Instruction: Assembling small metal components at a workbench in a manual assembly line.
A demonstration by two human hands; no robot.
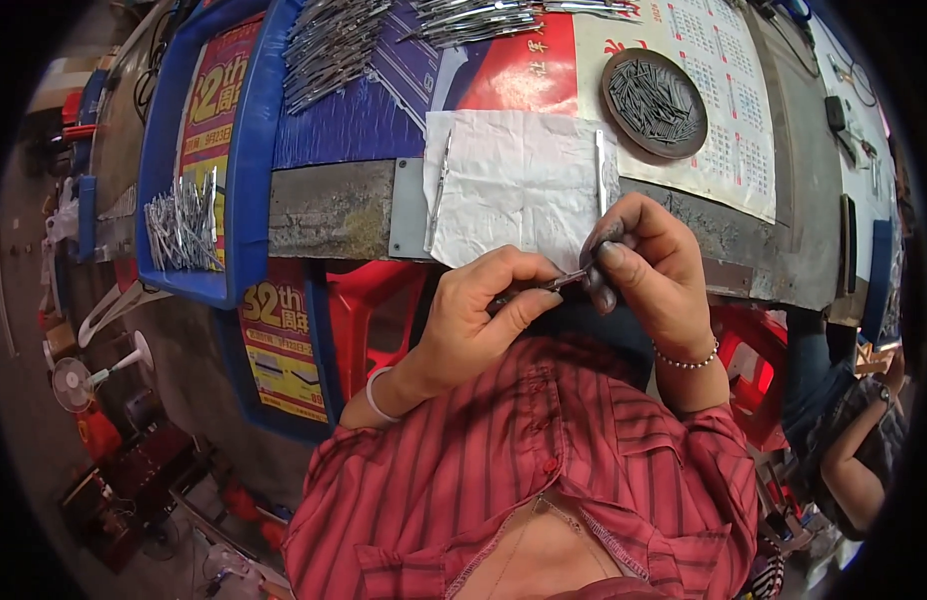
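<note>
My left hand [484,310] and my right hand [649,265] meet just below the workbench edge, above my red striped shirt. Together they pinch a small thin metal piece [567,283]: the left fingers close on its near end, the right thumb and forefinger on its other end. The right fingertips are dark with grime. Just beyond the hands a crumpled white paper [519,185] lies on the bench, with a slim metal tool [440,185] on its left edge and a short metal strip [601,170] on its right.
A round dark dish [654,102] of small metal pins sits behind the paper. Piles of metal tools [334,40] lie farther back, and a blue tray [249,150] at left holds more metal parts [182,225]. Red stools [369,300] stand under the bench. Another person [849,440] sits at right.
</note>
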